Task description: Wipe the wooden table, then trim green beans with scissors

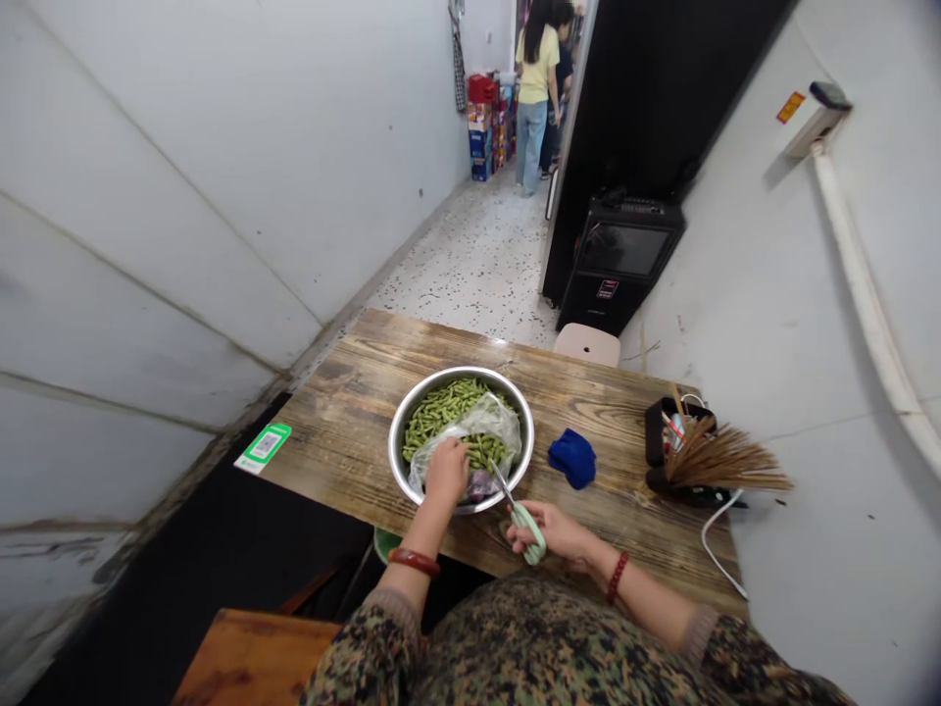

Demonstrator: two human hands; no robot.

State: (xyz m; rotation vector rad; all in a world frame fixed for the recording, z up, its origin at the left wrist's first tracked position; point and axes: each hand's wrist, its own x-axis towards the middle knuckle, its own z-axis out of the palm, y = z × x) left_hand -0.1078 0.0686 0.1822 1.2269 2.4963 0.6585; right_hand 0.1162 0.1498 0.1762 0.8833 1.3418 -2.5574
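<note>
A round metal bowl (395,459) on the wooden table holds many short green bean pods (452,400), which look like edamame. A clear plastic bag (503,420) lies in the bowl with more pods in it and a purplish patch at its near side. My left hand (447,473) reaches over the bowl's near rim, its fingers curled down at the bag and pods; what they pinch is hidden. In my right hand (548,530) is a pair of scissors (530,534) with pale green handles, the blades pointing into the bowl toward the pods.
Right of the bowl lies a blue cloth (572,458). Farther right, a black container (657,436) stands by a bundle of thin brown sticks (724,459) and a white cable. A green QR card (265,446) is at the table's left edge. Two people (539,78) stand far back.
</note>
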